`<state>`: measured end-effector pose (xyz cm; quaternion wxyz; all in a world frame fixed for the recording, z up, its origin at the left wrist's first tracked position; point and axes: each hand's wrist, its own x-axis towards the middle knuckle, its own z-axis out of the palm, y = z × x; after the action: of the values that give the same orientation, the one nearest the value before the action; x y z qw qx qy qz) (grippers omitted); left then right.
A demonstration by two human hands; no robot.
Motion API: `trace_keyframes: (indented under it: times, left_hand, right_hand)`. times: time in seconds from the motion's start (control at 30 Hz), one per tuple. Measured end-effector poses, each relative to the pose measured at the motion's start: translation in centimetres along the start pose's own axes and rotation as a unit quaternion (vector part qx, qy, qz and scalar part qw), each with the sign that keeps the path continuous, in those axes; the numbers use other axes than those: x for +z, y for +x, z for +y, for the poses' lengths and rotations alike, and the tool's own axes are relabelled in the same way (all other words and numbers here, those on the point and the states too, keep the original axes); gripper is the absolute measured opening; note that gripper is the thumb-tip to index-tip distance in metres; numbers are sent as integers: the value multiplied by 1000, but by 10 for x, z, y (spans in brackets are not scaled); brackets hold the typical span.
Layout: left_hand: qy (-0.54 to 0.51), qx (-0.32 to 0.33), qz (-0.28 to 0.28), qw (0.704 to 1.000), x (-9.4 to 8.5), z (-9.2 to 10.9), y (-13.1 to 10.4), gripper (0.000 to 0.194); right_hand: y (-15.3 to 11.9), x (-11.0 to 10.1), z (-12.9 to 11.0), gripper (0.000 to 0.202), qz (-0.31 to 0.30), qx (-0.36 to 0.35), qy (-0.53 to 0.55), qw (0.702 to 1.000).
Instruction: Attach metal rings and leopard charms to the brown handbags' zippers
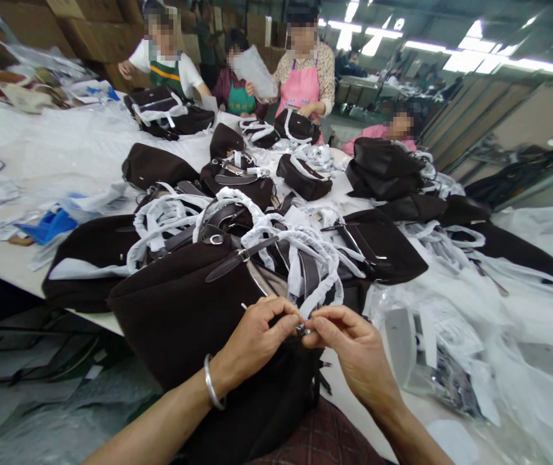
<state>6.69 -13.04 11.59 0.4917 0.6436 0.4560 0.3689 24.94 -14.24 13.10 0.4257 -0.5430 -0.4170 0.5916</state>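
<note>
Both hands meet at the right edge of a large dark brown bag at the table's front. My left hand, with a silver bangle on its wrist, pinches a small shiny metal piece. My right hand grips the same piece from the other side, thumb against fingers. The fingertips hide most of the piece, so its shape is unclear. Just behind the hands, straps wrapped in white paper loop over the bag's opening. A dark leather strap with a buckle lies across the bag's top.
Several more dark bags crowd the white table. At the right lie clear plastic bags and wrapping. A blue object sits at the left. Several people stand or sit across the table, one in a pink apron.
</note>
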Motion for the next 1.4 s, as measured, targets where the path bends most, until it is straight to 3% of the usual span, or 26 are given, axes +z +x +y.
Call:
trace_keyframes:
  times: [0.23, 0.5, 0.7, 0.9, 1.13, 1.27, 1.4]
  left_hand:
    - [100, 76, -1, 992, 4, 0, -2, 16]
    - [114, 73, -1, 991, 2, 1, -2, 16]
    - [130, 93, 1, 987, 3, -1, -3, 16]
    - [193, 144, 20, 970, 6, -8, -6, 19]
    - [182, 152, 7, 972, 6, -4, -4, 22]
    - [151, 137, 3, 979, 9, -4, -5, 23]
    - [103, 75, 4, 992, 12, -2, -3, 22]
  right_hand:
    - [-4, 4, 0, 12, -8, -111, -137, 984]
    - [-3, 3, -2, 17, -7, -60, -123, 990]
    - [-3, 3, 1, 14, -24, -96, -150, 984]
    - [-2, 1, 0, 10, -26, -257, -298, 919]
    - [-2, -8, -13, 18, -72, -181, -346, 918]
    - [-7, -7, -6, 19, -49, -264, -371, 889]
    - [-6, 1, 3, 16, -27, -325, -364, 872]
